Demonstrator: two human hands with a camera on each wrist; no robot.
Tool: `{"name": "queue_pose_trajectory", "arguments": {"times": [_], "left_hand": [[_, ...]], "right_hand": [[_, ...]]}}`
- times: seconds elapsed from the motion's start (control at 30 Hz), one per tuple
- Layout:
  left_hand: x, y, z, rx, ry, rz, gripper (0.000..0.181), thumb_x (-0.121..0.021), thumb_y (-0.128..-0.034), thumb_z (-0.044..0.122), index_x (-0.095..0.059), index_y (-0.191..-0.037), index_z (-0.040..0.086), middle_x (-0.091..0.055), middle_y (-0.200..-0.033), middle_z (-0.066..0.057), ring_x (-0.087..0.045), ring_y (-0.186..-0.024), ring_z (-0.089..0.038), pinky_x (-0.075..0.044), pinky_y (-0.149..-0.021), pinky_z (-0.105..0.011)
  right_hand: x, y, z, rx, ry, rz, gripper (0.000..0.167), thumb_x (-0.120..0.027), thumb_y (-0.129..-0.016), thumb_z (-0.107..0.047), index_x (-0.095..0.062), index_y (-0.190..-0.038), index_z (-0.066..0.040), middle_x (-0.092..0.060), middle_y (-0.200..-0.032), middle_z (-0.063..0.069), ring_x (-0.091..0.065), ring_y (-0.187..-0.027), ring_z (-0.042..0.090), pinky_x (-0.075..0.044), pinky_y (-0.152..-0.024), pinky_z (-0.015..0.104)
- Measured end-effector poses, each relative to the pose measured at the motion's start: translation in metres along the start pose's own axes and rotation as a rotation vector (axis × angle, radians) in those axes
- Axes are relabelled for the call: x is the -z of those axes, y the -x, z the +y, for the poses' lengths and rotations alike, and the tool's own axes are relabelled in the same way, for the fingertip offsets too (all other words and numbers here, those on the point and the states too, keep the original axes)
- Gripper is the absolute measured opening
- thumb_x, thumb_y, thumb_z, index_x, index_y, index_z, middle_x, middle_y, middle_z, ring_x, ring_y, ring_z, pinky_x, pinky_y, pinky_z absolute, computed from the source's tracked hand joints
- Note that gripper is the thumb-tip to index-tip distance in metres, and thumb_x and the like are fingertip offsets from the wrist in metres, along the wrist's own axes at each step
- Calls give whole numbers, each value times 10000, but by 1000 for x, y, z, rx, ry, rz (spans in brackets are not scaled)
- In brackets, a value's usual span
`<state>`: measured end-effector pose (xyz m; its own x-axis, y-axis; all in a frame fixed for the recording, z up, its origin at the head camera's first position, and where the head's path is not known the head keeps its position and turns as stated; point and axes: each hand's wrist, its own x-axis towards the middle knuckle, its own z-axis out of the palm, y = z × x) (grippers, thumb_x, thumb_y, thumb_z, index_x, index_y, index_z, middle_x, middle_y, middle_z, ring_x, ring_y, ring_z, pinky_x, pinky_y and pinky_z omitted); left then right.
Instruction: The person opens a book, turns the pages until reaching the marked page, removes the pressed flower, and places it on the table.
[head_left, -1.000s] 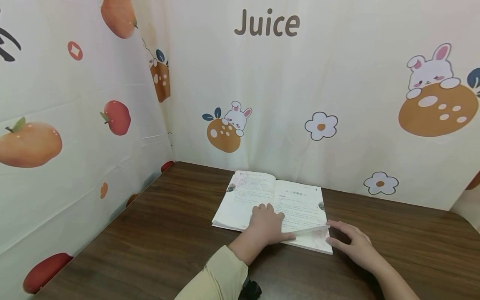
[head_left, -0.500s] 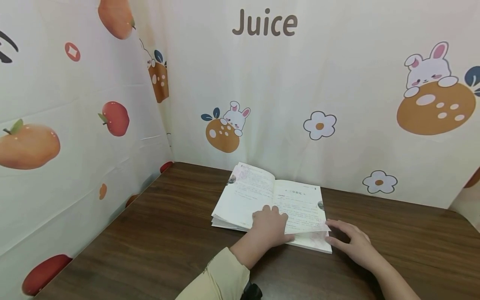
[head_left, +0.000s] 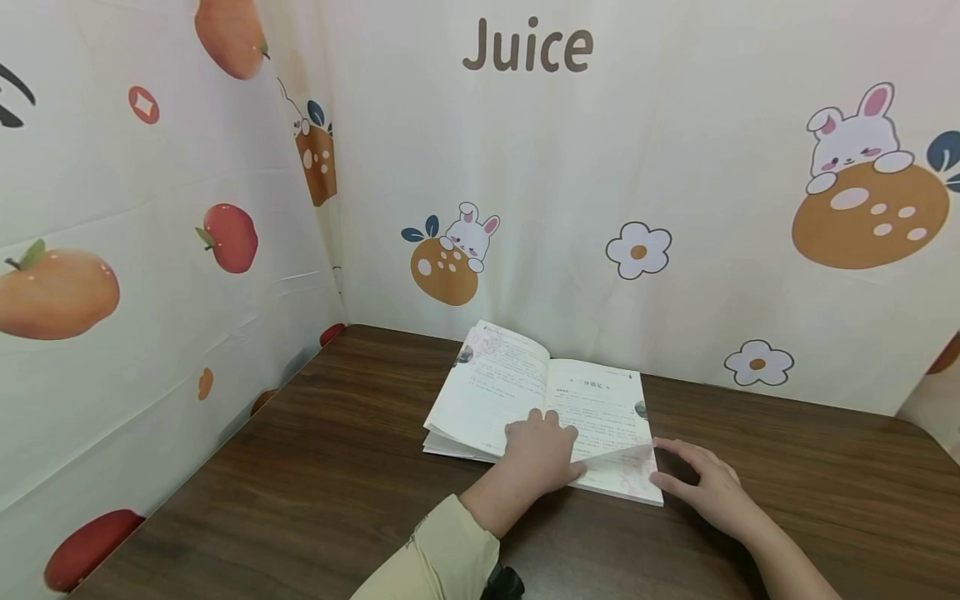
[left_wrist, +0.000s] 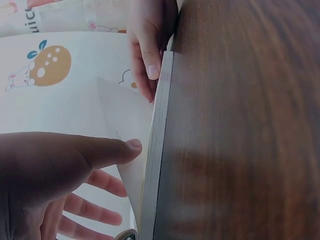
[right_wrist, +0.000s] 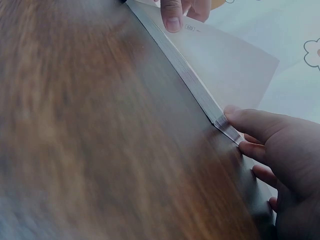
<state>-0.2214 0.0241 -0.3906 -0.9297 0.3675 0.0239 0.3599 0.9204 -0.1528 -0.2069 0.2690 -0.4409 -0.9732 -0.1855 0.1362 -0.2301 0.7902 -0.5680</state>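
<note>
An open book (head_left: 480, 400) with printed pages lies on the table. My left hand (head_left: 542, 450) rests over the lower middle of the book, fingers pointing away. Its thumb is at the bottom edge of a raised page (right_wrist: 240, 65). In the left wrist view that thumb passes in front of the page, with spread fingers beyond. At the book's lower right corner is my right hand (head_left: 708, 483), its thumb and fingertips at the right edge. The right wrist view has them touching the page block (right_wrist: 190, 75), gently bent. Whether a fingertip touches the raised page cannot be told.
The dark wood table (head_left: 337, 500) extends on both sides of the book. Behind it hangs a pale curtain (head_left: 562, 167) with printed fruit, rabbits and flowers. Another printed sheet (head_left: 150, 292) forms the left side. A black object (head_left: 504, 582) sits by the left cuff.
The left-hand pages have risen from the book. At the lower right, the page dropped about half a second ago and is lifted again now. Both hands stay nearly in place.
</note>
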Motion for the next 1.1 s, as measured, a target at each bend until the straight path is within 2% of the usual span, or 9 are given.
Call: {"name": "queue_pose_trajectory", "arguments": {"times": [0.33, 0.77, 1.1], "left_hand": [[3, 1, 0, -6, 7, 16, 374, -563, -843, 534, -654, -1103, 281, -581, -963, -30, -529, -894, -201, -478, -650, -456], [3, -2, -3, -30, 0, 72, 306, -571, -864, 453, -649, -1095, 267, -561, -902, -28, -515, -797, -189, -467, -563, -386], [12, -3, -12, -55, 47, 202, 221, -591, -865, 362, -648, -992, 191, -550, -820, -20, -517, -701, -179, -418, -497, -311]], "right_hand": [[1, -2, 0, -1, -16, 2, 639, -642, -834, -442, -488, -1311, -45, -426, -1331, 278, -287, -1222, 487, -139, -875, 679], [0, -2, 1, -10, -22, 5, 596, -656, -821, -440, -535, -1276, -75, -425, -1322, 295, -285, -1222, 488, -145, -875, 692], [0, -2, 0, -24, -20, -2, 609, -655, -815, -459, -536, -1277, -80, -418, -1329, 293, -277, -1229, 485, -146, -877, 685]]}}
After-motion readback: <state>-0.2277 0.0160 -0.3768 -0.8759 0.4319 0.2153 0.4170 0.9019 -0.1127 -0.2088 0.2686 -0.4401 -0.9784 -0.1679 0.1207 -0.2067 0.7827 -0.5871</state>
